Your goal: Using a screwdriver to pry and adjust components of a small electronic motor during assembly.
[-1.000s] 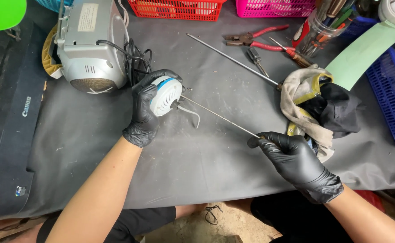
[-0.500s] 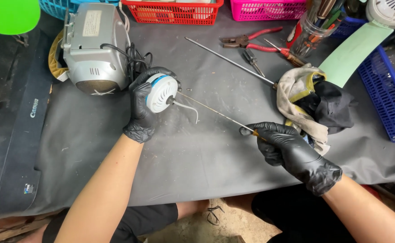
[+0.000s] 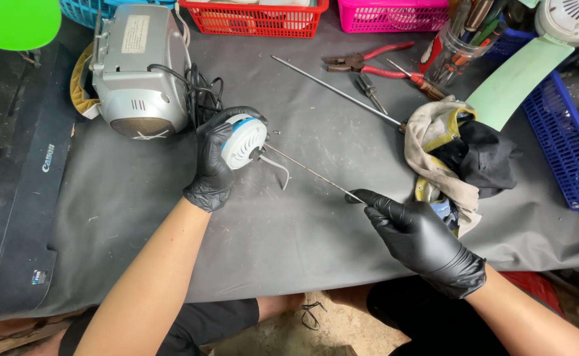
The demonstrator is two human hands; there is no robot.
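My left hand [image 3: 213, 161], in a black glove, grips a round white and blue slotted part [image 3: 244, 140] held upright above the grey table mat [image 3: 316, 231]. My right hand [image 3: 418, 237], also gloved, pinches the near end of a long thin metal rod [image 3: 312, 173]. The rod's far tip sits at the centre of the round part. A small bent wire [image 3: 277, 169] hangs below the part's centre.
A silver radio [image 3: 141, 72] with a black cord stands at the back left. A second long rod [image 3: 335, 92], red-handled pliers [image 3: 368, 59], screwdrivers and a pile of rags [image 3: 457, 155] lie to the right. Red, pink and blue baskets line the far and right edges.
The rod has slid a little toward the round part, and my right hand moved slightly left with it. My left hand holds the part nearly still.
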